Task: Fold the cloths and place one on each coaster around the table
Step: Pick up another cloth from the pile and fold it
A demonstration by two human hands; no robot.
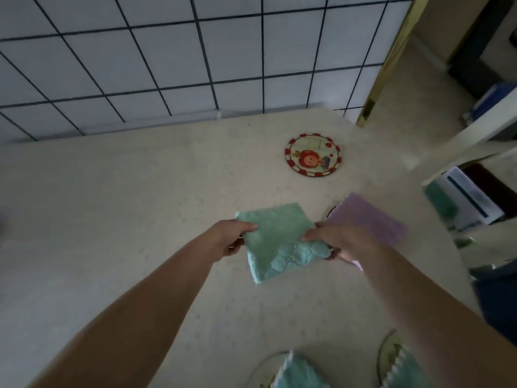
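Note:
Above the middle of the pale table [140,219] I hold a folded mint-green cloth [277,239]. My left hand [232,236] pinches its left edge, thumb on top. My right hand [333,239] grips its right side and lower corner. Farther back lies a round coaster [313,155] with a red rim and a cartoon picture, nothing on it. A folded purple cloth [372,219] lies to the right, covering a coaster whose dark rim [331,211] peeks out. At the near edge, two more green cloths [299,372] [402,371] rest on coasters.
A white wall [167,65] tiled with dark grid lines runs along the table's far edge. A gold-framed doorway [391,57] opens at the right. White furniture [475,130] and a white box [472,197] stand beyond the table's right edge.

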